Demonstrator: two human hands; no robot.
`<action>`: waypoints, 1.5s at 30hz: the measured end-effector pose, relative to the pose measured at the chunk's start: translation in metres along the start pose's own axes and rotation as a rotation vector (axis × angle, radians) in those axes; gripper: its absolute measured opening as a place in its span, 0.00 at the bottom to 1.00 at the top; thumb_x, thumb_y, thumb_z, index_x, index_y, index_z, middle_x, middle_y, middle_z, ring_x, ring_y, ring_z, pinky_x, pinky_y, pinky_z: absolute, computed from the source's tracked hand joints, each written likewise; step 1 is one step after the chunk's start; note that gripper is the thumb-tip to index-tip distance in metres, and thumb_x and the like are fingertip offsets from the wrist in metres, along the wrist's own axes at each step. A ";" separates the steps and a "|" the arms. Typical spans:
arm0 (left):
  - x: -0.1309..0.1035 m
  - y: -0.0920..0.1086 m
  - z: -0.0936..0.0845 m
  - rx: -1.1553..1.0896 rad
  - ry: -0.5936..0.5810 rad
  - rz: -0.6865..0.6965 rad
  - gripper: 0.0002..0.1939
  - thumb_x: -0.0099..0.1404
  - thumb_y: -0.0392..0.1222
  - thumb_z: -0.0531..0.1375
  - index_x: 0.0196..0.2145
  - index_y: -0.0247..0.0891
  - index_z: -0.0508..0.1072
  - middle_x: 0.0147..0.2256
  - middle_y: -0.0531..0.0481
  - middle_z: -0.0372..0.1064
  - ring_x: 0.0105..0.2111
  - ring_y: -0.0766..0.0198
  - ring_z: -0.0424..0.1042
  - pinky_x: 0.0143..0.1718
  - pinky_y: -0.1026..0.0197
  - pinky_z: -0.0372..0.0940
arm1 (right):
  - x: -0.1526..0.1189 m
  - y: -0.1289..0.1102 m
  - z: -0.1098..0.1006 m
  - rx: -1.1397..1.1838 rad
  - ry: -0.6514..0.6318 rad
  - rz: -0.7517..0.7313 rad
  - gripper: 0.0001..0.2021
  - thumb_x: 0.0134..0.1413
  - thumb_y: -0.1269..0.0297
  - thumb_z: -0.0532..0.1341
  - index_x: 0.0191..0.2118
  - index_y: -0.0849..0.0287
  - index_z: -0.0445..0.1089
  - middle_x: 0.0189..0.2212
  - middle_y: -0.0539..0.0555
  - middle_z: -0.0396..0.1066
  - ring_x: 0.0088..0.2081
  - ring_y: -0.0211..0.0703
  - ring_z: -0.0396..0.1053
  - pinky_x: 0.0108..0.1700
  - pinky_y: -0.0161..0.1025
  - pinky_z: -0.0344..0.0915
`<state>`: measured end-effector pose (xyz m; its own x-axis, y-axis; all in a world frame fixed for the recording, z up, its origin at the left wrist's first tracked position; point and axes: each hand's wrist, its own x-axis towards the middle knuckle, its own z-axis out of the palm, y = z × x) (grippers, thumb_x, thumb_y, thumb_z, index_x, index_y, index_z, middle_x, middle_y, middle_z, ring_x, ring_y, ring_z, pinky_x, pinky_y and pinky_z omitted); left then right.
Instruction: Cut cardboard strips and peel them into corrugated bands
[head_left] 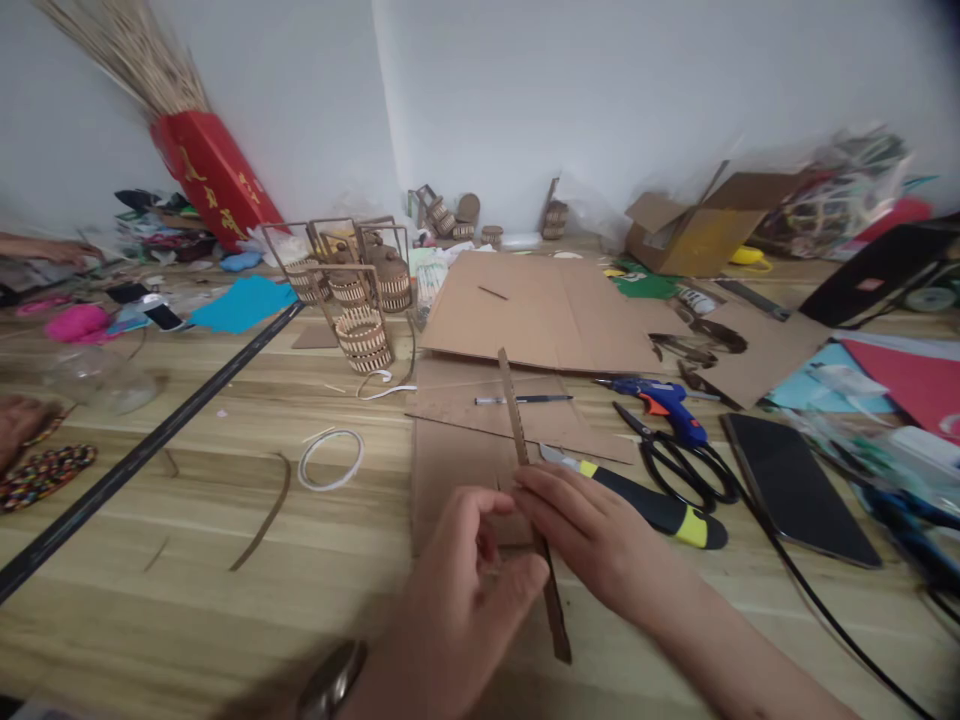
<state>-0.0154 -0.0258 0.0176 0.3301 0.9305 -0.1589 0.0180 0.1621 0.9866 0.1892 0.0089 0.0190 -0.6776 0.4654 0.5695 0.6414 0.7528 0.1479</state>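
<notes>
A long narrow brown strip [514, 412] runs under my fingers, its near end hanging past the cardboard. My right hand [592, 530] has its fingers pressed together on the strip. My left hand [472, 590] is curled on the strip's left side, thumb and fingers apart, thumb tip close to the strip; nothing shows between them. Beneath lie flat cardboard pieces [442, 470] with a pen [536, 399] on them. To the right are a black and yellow utility knife [652, 505], black scissors [686, 465] and a blue glue gun [667, 400].
Small baskets with handles [364, 340] stand at the back left, beside a long black strip [172, 420]. A white ring [331, 460] lies left of the cardboard. A phone [799, 490] is at right. Another person's hand [22, 430] is at far left.
</notes>
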 end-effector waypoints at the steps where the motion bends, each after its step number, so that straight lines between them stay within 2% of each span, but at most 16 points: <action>1: 0.009 0.001 0.002 0.003 -0.032 -0.027 0.24 0.61 0.53 0.67 0.50 0.38 0.70 0.42 0.45 0.73 0.38 0.61 0.71 0.39 0.61 0.67 | 0.000 0.001 0.001 0.004 0.013 0.022 0.19 0.68 0.74 0.44 0.50 0.66 0.71 0.46 0.63 0.77 0.49 0.49 0.73 0.50 0.45 0.75; 3: 0.024 0.002 0.008 -0.049 -0.245 -0.196 0.24 0.55 0.55 0.69 0.41 0.36 0.70 0.32 0.50 0.71 0.27 0.67 0.66 0.28 0.64 0.62 | -0.001 0.002 0.004 0.008 0.026 0.069 0.18 0.67 0.75 0.46 0.52 0.65 0.70 0.46 0.62 0.77 0.49 0.48 0.73 0.51 0.45 0.74; 5: 0.033 -0.001 0.013 -0.053 -0.324 -0.269 0.19 0.54 0.52 0.68 0.34 0.36 0.68 0.26 0.54 0.69 0.21 0.71 0.60 0.23 0.66 0.56 | -0.002 0.002 0.008 0.018 0.031 0.094 0.19 0.66 0.76 0.47 0.55 0.62 0.68 0.47 0.60 0.76 0.50 0.47 0.74 0.52 0.44 0.74; 7: 0.038 -0.007 0.015 -0.063 -0.311 -0.269 0.17 0.55 0.51 0.67 0.31 0.36 0.67 0.25 0.54 0.68 0.18 0.73 0.58 0.20 0.66 0.53 | -0.004 0.000 0.012 0.050 0.048 0.120 0.21 0.66 0.76 0.48 0.58 0.58 0.66 0.51 0.60 0.74 0.52 0.47 0.73 0.52 0.43 0.74; 10: 0.044 -0.014 0.013 -0.141 -0.247 -0.234 0.22 0.55 0.56 0.66 0.35 0.34 0.70 0.26 0.53 0.68 0.19 0.71 0.61 0.20 0.66 0.56 | -0.009 -0.004 0.015 0.124 0.113 0.294 0.19 0.67 0.72 0.50 0.60 0.56 0.65 0.54 0.61 0.72 0.53 0.46 0.73 0.48 0.41 0.76; 12: 0.047 -0.016 0.009 -0.182 -0.192 -0.193 0.25 0.56 0.58 0.66 0.39 0.33 0.72 0.27 0.53 0.68 0.20 0.71 0.63 0.22 0.65 0.58 | -0.013 -0.009 0.015 0.204 0.119 0.415 0.14 0.67 0.69 0.53 0.54 0.56 0.70 0.45 0.59 0.76 0.44 0.45 0.77 0.41 0.39 0.76; 15: 0.049 -0.014 0.003 -0.266 -0.093 -0.155 0.26 0.54 0.57 0.68 0.40 0.31 0.76 0.28 0.51 0.69 0.25 0.68 0.66 0.25 0.64 0.60 | -0.016 -0.017 0.014 0.366 0.059 0.469 0.08 0.66 0.66 0.56 0.41 0.55 0.74 0.30 0.54 0.76 0.32 0.42 0.76 0.33 0.36 0.74; 19: 0.050 -0.012 0.000 -0.384 -0.003 -0.167 0.27 0.51 0.58 0.72 0.38 0.31 0.78 0.27 0.50 0.69 0.29 0.66 0.69 0.31 0.63 0.63 | -0.016 -0.026 0.015 0.482 0.051 0.437 0.08 0.65 0.68 0.56 0.40 0.54 0.73 0.32 0.54 0.76 0.33 0.41 0.76 0.34 0.36 0.73; 25: 0.047 -0.012 0.001 -0.400 -0.025 -0.181 0.30 0.48 0.63 0.72 0.35 0.33 0.73 0.24 0.54 0.68 0.22 0.69 0.66 0.22 0.66 0.58 | -0.017 -0.030 0.017 0.441 0.095 0.431 0.06 0.65 0.70 0.57 0.38 0.54 0.70 0.31 0.52 0.76 0.32 0.40 0.75 0.34 0.36 0.71; 31: 0.045 -0.013 0.003 -0.321 -0.092 -0.233 0.29 0.52 0.66 0.68 0.28 0.35 0.68 0.22 0.56 0.65 0.16 0.74 0.61 0.15 0.68 0.51 | -0.020 -0.030 0.017 0.337 0.130 0.358 0.06 0.65 0.69 0.57 0.45 0.55 0.70 0.32 0.52 0.77 0.31 0.41 0.74 0.34 0.38 0.69; 33: 0.045 -0.013 0.003 -0.333 -0.109 -0.250 0.28 0.53 0.66 0.67 0.29 0.35 0.68 0.22 0.56 0.65 0.16 0.73 0.61 0.14 0.68 0.51 | -0.019 -0.028 0.015 0.310 0.127 0.305 0.09 0.65 0.70 0.57 0.48 0.55 0.70 0.35 0.52 0.79 0.33 0.40 0.75 0.35 0.39 0.70; 36: 0.043 -0.012 0.002 -0.390 -0.141 -0.244 0.29 0.53 0.64 0.68 0.35 0.33 0.72 0.22 0.56 0.66 0.16 0.73 0.63 0.15 0.69 0.53 | -0.017 -0.026 0.012 0.292 0.136 0.269 0.08 0.65 0.71 0.57 0.46 0.55 0.70 0.35 0.52 0.79 0.31 0.39 0.75 0.34 0.38 0.70; 38: 0.043 -0.011 0.000 -0.430 -0.170 -0.232 0.30 0.53 0.63 0.70 0.38 0.32 0.72 0.23 0.56 0.67 0.17 0.72 0.65 0.15 0.69 0.55 | -0.015 -0.024 0.010 0.325 0.147 0.285 0.07 0.66 0.71 0.57 0.44 0.55 0.71 0.33 0.52 0.79 0.31 0.38 0.75 0.33 0.36 0.71; 45: 0.041 -0.012 -0.002 -0.451 -0.220 -0.250 0.28 0.55 0.61 0.69 0.39 0.33 0.72 0.22 0.57 0.66 0.16 0.72 0.64 0.15 0.69 0.52 | -0.012 -0.026 0.007 0.516 0.143 0.362 0.07 0.65 0.70 0.56 0.43 0.54 0.71 0.32 0.52 0.78 0.34 0.39 0.77 0.33 0.33 0.73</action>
<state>-0.0042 0.0114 -0.0012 0.5573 0.7634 -0.3266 -0.2684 0.5379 0.7991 0.1782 -0.0129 0.0028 -0.3733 0.6925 0.6173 0.5407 0.7031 -0.4618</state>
